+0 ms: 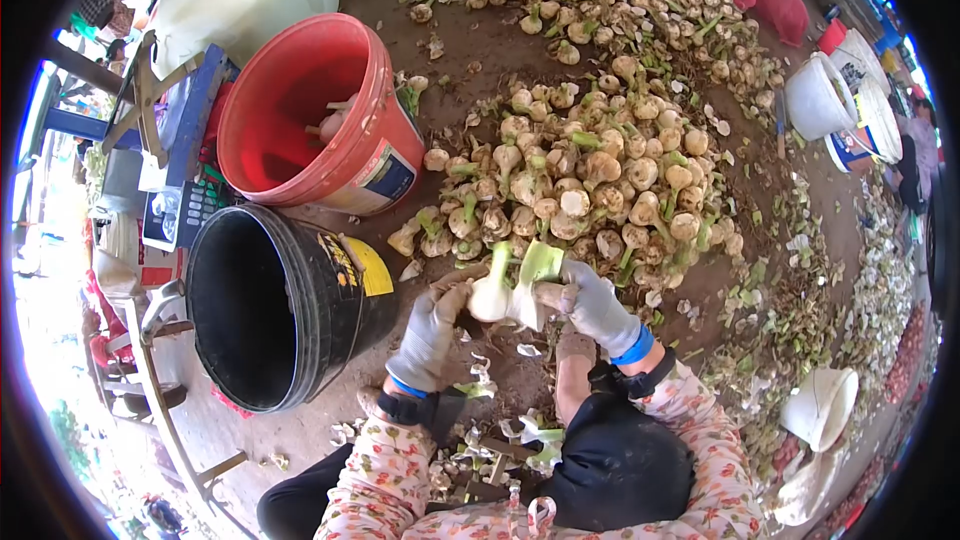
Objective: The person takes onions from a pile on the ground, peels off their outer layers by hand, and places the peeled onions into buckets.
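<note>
A white garlic bulb (489,298) with a pale green stem is held in front of me by my left hand (428,335), whose gloved fingers close on its left side. On the other side, my right hand (598,308), also gloved, pinches a strip of garlic skin (537,278), white below and green at the top. The strip hangs right beside the bulb; whether the two are still joined I cannot tell. Just beyond my hands lies a heap of unpeeled garlic (600,165), brownish, with green stem stubs.
On the left stand a red bucket (372,130) with some garlic inside and a black bucket (345,340). More garlic (640,10) lies at the back. White buckets (820,95) stand at right, above scattered peelings (790,310). A white container (820,408) tilts lower right.
</note>
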Available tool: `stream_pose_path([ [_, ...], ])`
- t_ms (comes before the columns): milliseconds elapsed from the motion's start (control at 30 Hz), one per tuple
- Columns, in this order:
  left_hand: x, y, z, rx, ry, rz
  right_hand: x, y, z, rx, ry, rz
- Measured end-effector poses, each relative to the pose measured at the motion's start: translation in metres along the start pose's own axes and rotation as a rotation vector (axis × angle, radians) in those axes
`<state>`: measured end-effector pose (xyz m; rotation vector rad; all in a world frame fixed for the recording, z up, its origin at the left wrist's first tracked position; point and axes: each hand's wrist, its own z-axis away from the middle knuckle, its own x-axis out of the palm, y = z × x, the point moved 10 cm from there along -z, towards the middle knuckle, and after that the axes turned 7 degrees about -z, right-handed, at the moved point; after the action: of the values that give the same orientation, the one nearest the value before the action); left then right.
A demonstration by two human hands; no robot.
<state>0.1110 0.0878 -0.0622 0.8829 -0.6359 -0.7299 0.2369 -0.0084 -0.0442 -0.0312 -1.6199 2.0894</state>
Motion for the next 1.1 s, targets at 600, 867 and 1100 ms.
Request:
stream_pose_path([
  [600, -0.034, -0.029, -0.006, 0.159, 0.078, 0.606, 0.039, 0.009, 0.007, -0.084, -0.277, 0.001],
  [867, -0.032, -0.045, -0.001, 0.035, 0.198, 0.737, -0.017, -0.076, 0.007, -0.345, -0.023, -0.481],
  [1100, -0.042, -0.011, 0.02, 0.112, 0.343, 0.575, 0.052, 0.042, -0.003, 0.019, -0.353, 0.404],
])
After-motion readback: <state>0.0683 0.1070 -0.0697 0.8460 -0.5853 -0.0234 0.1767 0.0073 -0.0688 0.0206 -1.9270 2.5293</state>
